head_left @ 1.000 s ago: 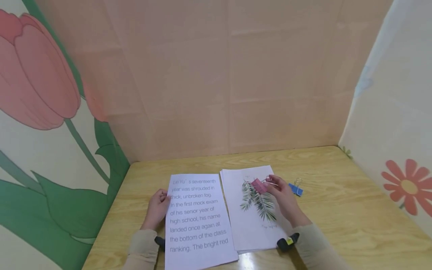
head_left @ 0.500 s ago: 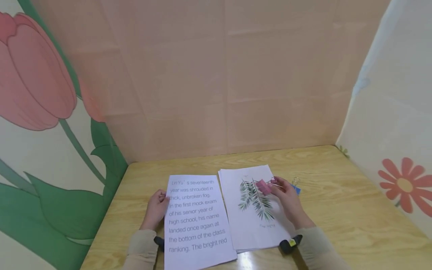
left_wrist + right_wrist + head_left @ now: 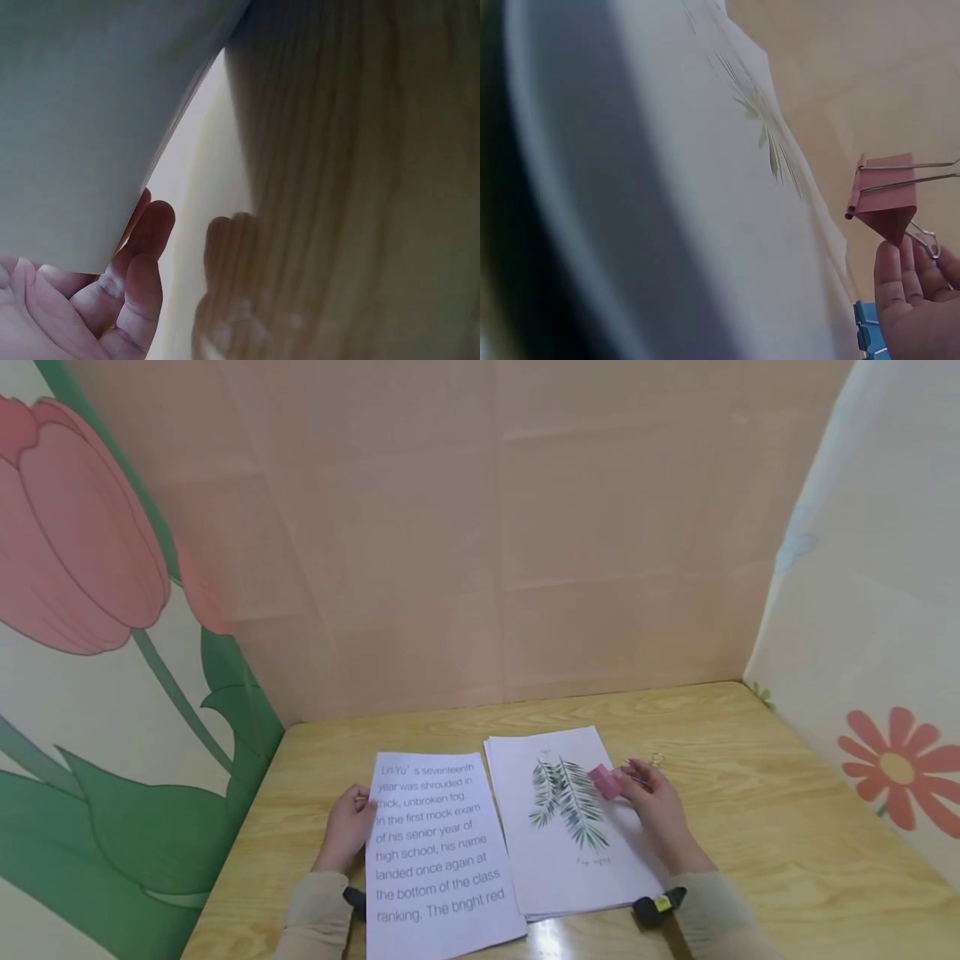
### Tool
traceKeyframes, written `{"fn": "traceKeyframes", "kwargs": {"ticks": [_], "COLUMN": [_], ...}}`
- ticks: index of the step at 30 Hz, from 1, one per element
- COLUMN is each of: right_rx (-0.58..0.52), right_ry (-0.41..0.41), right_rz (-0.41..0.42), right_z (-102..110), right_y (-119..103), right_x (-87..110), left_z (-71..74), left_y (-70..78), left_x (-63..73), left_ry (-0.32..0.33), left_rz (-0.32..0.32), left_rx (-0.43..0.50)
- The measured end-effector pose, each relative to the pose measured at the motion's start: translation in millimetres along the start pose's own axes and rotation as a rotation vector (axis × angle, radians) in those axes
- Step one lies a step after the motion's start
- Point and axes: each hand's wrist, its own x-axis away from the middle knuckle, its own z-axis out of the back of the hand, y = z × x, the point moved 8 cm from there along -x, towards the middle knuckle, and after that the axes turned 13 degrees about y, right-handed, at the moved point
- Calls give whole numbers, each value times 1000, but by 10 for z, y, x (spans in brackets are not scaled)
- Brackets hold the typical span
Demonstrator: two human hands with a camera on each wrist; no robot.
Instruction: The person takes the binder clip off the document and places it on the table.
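My left hand (image 3: 347, 829) holds a text-printed sheet stack (image 3: 442, 852) at its left edge, tilted up off the table. In the left wrist view its fingers (image 3: 141, 300) come round from behind the paper. A pink binder clip (image 3: 604, 782) is in my right hand (image 3: 662, 817), pinched by its wire handles. The right wrist view shows that pink clip (image 3: 889, 187) with both handles spread apart and fingertips below it. The clip is over the right side of a second stack of paper (image 3: 555, 868), whose top sheet bears a green palm-leaf picture.
A blue binder clip (image 3: 868, 330) lies on the table (image 3: 780, 827), mostly behind my right hand in the head view. A pink-beige wall covering (image 3: 495, 543) rises at the back. Flower-painted panels stand left and right.
My right hand has moved right with the pink binder clip, from over the palm-leaf picture toward the sheet's right edge, and now hides most of the blue clip. My left hand stays put.
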Motion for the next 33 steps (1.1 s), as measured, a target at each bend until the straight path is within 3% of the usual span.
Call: {"fn": "traceKeyframes", "kwargs": {"ticks": [10, 21, 33], "right_rx": [-87, -56, -80], "right_ry": [56, 111, 96], "right_rz": [-133, -151, -180], "right_z": [85, 198, 251], "right_y": [162, 179, 202], "right_x": [-59, -73, -136], "left_z": [6, 20, 18], "left_y": [-22, -34, -80], "left_x": [-26, -45, -49], "left_ry": [-9, -9, -28], "left_rz": [-7, -7, 2], "left_rx": [8, -4, -2]}}
